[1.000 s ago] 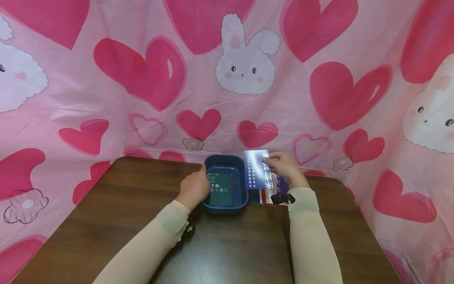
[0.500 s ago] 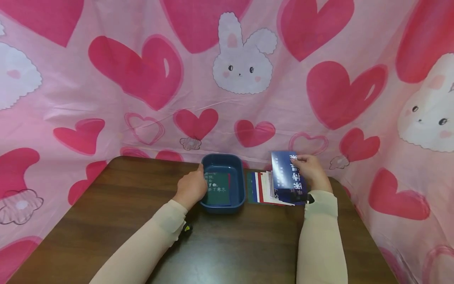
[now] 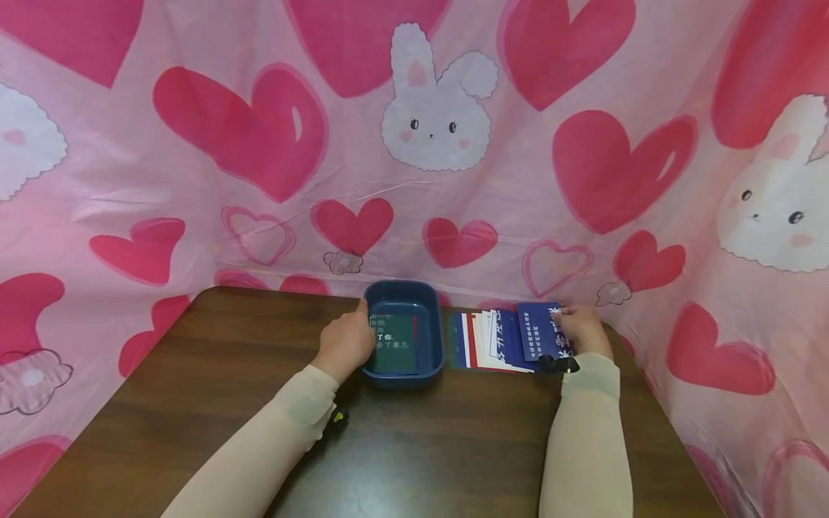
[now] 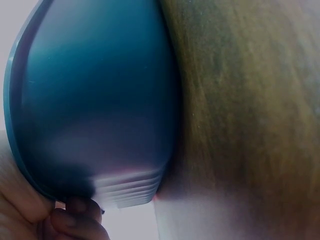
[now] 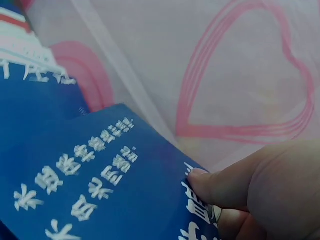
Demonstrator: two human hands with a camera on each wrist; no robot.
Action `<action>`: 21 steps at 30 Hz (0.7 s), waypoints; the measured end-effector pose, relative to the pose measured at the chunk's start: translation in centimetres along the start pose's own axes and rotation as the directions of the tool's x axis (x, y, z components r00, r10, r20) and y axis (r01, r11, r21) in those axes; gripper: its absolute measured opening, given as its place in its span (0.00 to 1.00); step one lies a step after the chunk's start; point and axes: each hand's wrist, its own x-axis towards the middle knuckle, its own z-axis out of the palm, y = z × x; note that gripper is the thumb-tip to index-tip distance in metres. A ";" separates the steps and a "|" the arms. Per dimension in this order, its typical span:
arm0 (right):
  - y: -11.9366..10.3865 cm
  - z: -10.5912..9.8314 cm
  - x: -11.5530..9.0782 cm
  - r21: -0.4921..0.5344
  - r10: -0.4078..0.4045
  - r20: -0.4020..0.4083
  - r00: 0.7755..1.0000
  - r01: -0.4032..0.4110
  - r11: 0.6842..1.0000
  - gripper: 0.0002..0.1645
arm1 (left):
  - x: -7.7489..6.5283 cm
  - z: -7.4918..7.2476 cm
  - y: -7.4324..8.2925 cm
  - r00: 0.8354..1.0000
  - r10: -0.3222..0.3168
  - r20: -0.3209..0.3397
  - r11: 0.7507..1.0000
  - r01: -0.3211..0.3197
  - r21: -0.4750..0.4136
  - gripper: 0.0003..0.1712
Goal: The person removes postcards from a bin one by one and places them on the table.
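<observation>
My left hand grips the left rim of a dark blue plastic bin; the left wrist view shows fingers curled at the rim of its outer wall. Inside the bin lies a green card with white writing. To the right, my right hand pinches the edge of a blue card printed with white characters, thumb on top. That card lies low over the right end of a fanned row of cards, overlapping another blue one.
The fanned row, with green, red-striped, white and blue cards, sits just right of the bin on a brown wooden table. A pink cloth with hearts and rabbits hangs behind the table's back edge.
My right hand has carried the blue card rightward from beside the bin and lowered it onto the row's right end. The left hand keeps its grip on the bin.
</observation>
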 end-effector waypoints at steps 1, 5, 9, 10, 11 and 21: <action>0.2 0.1 0.1 -0.018 0.000 -0.001 1.000 -0.001 1.000 0.31 | 0.0 0.0 0.0 1.000 -0.001 0.000 1.000 0.001 -0.001 0.41; 0.8 0.5 0.3 -0.095 -0.015 -0.014 1.000 0.013 0.995 0.29 | 0.0 0.0 0.0 1.000 -0.002 0.004 1.000 0.002 -0.007 0.41; 0.8 1.1 0.1 -0.153 -0.028 -0.037 0.999 0.022 0.988 0.30 | 0.1 0.1 0.0 1.000 -0.001 0.006 1.000 0.001 -0.006 0.41; 0.8 1.2 -0.1 -0.157 -0.022 -0.044 0.999 0.015 0.987 0.31 | 0.1 0.1 0.0 1.000 -0.002 0.007 1.000 0.002 -0.006 0.41; 0.8 1.3 -0.2 -0.165 -0.018 -0.052 0.998 0.009 0.986 0.33 | 0.1 0.1 0.0 1.000 -0.002 0.008 1.000 0.002 -0.007 0.41; 0.7 1.7 -1.0 -0.166 0.049 -0.098 0.994 -0.065 0.984 0.39 | 0.0 0.0 0.0 1.000 -0.006 0.014 1.000 0.006 -0.009 0.40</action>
